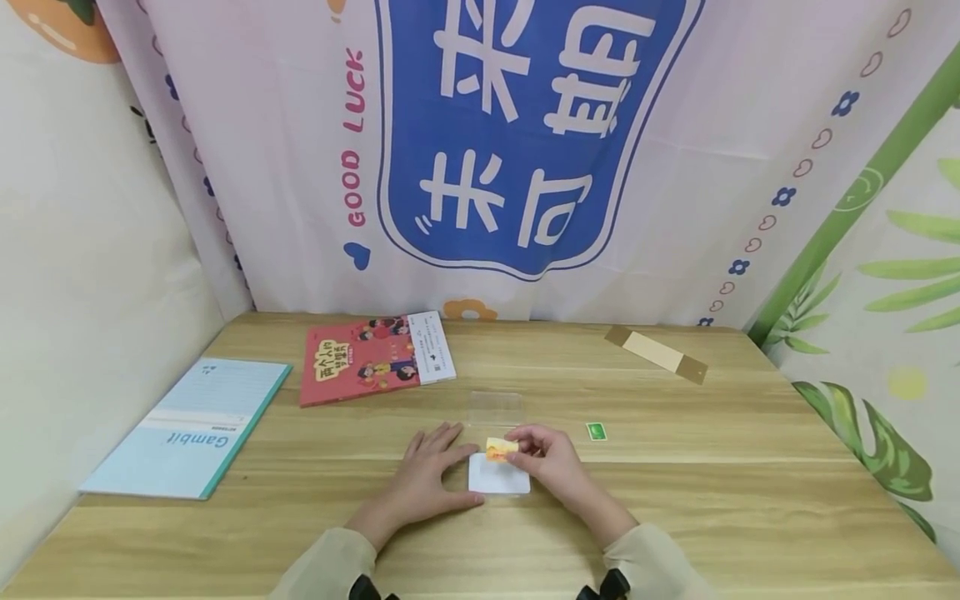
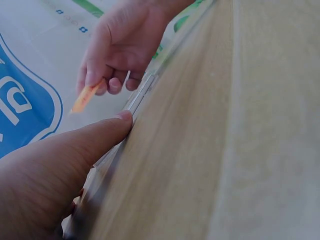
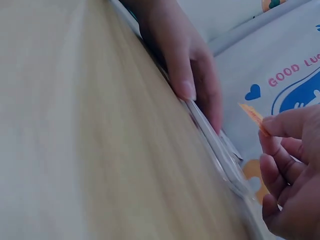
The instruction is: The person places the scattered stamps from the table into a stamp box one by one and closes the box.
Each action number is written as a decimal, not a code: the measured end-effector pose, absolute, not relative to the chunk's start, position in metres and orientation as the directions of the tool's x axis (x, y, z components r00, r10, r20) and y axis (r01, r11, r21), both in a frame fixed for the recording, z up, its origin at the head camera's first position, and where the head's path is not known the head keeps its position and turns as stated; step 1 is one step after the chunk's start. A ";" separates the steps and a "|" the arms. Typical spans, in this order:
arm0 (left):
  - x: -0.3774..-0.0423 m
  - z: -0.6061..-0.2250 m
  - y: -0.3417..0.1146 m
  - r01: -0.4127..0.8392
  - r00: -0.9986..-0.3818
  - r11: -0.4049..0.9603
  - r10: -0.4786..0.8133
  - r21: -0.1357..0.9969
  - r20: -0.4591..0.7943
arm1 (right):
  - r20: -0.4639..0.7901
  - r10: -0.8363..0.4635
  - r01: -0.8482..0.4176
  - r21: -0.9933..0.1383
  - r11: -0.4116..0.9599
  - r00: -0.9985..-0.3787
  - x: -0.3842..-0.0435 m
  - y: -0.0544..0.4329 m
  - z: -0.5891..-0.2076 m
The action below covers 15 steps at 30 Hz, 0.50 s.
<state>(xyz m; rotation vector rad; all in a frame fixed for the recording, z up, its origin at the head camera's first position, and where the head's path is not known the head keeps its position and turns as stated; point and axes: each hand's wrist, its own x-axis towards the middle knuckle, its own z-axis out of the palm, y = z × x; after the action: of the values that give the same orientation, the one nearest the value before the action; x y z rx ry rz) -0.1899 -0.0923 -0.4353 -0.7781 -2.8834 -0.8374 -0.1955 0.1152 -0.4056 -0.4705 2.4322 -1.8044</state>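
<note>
My right hand pinches a small yellow-orange card between thumb and fingers. The card is held just above the far edge of a white rectangular block, perhaps a stack of cards, lying in a clear plastic case. The case's transparent lid lies folded back on the far side. My left hand rests on the table with fingers spread, its thumb touching the near left corner of the case. Right of the lid, a small green card lies on the table.
A red book lies at the back left, with a light blue notebook nearer the left edge. At the back right is a brown and cream strip. A printed curtain hangs along the table's back edge.
</note>
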 end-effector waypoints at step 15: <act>-0.190 -0.436 -0.093 0.492 -0.866 0.718 0.459 0.492 0.196 | 0.194 -0.358 -0.315 -0.894 0.319 -0.913 -0.198 0.106 -0.434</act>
<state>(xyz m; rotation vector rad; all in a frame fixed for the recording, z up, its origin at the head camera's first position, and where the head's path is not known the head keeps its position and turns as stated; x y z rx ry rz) -0.1897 -0.0926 -0.4356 -0.7916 -2.8560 -0.8449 -0.1984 0.1060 -0.4340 -0.6428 2.5192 -1.6929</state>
